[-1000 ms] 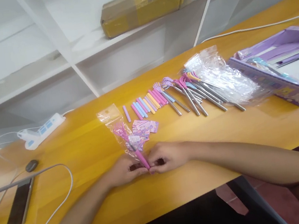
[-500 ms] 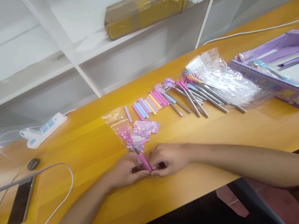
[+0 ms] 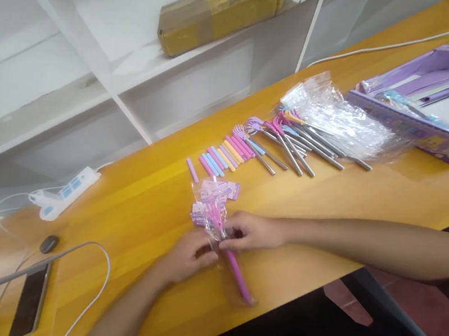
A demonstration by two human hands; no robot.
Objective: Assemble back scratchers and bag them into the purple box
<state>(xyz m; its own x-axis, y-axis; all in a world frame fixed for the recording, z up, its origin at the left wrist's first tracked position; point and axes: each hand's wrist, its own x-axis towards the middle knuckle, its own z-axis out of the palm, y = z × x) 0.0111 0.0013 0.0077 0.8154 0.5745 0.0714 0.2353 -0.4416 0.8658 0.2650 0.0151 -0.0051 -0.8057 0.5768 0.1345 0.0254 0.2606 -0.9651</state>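
A pink stick with a hand-shaped head (image 3: 237, 271) lies inside a thin clear sleeve on the yellow table (image 3: 138, 215), its handle pointing toward me. My left hand (image 3: 189, 256) and my right hand (image 3: 250, 232) both pinch the sleeve near the stick's head, fingers closed. Small pink and purple cards (image 3: 216, 195) lie just beyond my fingers. Further back runs a row of coloured tube grips (image 3: 223, 158) and a bunch of metal sticks with coloured heads (image 3: 289, 143).
Crumpled clear bags (image 3: 333, 114) and a purple box (image 3: 428, 107) sit at the right. A power strip (image 3: 67, 193), a mouse (image 3: 49, 243), a cable (image 3: 72, 254) and a phone (image 3: 27, 304) are at the left. White shelves behind hold a taped brown parcel (image 3: 219, 4).
The bagged pink stick has been pulled toward me, its handle now sticking out past my hands to the table edge. Both hands stay pinched on it.
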